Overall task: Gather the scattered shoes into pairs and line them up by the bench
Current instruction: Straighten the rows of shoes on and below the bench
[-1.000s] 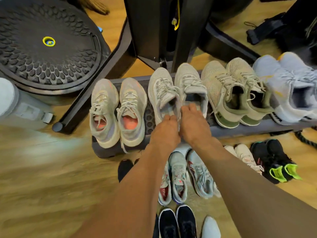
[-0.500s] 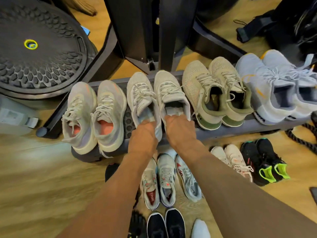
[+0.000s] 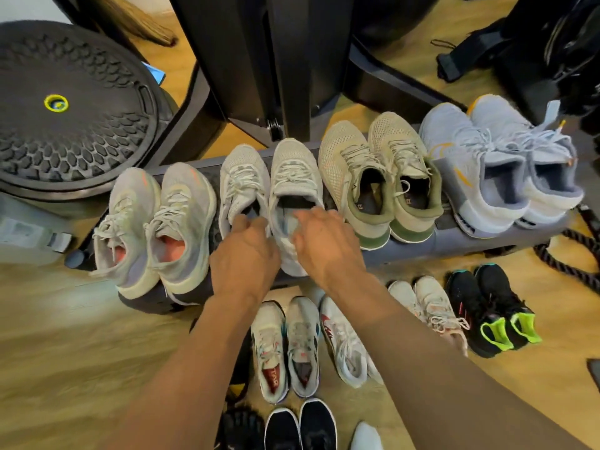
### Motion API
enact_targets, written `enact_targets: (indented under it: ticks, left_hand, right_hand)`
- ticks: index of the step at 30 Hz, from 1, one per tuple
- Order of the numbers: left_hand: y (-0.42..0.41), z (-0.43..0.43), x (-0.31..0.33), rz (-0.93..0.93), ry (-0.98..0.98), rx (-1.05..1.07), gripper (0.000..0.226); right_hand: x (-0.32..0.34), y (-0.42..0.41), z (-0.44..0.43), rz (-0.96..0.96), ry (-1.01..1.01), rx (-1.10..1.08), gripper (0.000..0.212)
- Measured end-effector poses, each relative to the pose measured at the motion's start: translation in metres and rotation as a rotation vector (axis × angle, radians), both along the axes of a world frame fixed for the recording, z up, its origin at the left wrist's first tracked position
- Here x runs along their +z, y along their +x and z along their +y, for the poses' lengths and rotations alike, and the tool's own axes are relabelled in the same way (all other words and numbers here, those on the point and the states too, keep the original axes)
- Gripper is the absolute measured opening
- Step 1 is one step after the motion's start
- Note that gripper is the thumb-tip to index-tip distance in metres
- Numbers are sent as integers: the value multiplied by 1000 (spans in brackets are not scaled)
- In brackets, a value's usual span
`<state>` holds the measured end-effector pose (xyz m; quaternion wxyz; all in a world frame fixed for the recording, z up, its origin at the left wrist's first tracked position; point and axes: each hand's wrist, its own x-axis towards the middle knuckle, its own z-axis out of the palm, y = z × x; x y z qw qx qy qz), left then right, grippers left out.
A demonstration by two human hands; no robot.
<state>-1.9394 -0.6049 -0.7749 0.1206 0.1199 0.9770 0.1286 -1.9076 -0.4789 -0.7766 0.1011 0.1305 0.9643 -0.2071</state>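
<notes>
Several pairs of shoes stand in a row on the dark grey bench [image 3: 422, 251]. My left hand [image 3: 246, 251] covers the heel of the left pale grey mesh shoe [image 3: 243, 180], fingers curled over its collar. My right hand [image 3: 324, 245] lies on the heel of its mate [image 3: 295, 173], fingertips at the opening. Beside them sit a grey and coral pair [image 3: 152, 222], a beige and olive pair [image 3: 373, 177] and a light blue-grey pair [image 3: 503, 164].
On the wooden floor in front are a white and red pair [image 3: 285, 342], a single white shoe [image 3: 344, 342], a white-pink pair [image 3: 428, 306], a black and neon-green pair [image 3: 490, 313] and a black pair [image 3: 298, 427]. A black machine frame [image 3: 259, 60], a balance dome [image 3: 71, 102] and a rope [image 3: 565, 254] surround the bench.
Both hands have stayed at the heels of the pale grey pair and moved slightly apart. The two shoes now sit more parallel. My view has shifted a little.
</notes>
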Motion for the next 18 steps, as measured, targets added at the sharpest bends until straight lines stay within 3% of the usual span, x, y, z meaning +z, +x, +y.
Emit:
enact_targets:
  ticks: [3, 5, 10, 18]
  left_hand:
    - [18, 59, 7, 8, 243, -100, 34]
    - [29, 102, 2, -82, 307, -184, 38]
    - [44, 169, -19, -278, 140, -196, 53]
    - [30, 170, -26, -177, -31, -187, 42]
  right_hand:
    - [8, 19, 55, 159, 132, -99, 39]
    - [10, 31, 89, 101, 158, -178, 43]
    - [0, 50, 138, -186, 62, -163, 40]
    - [0, 42, 157, -211, 135, -3, 38]
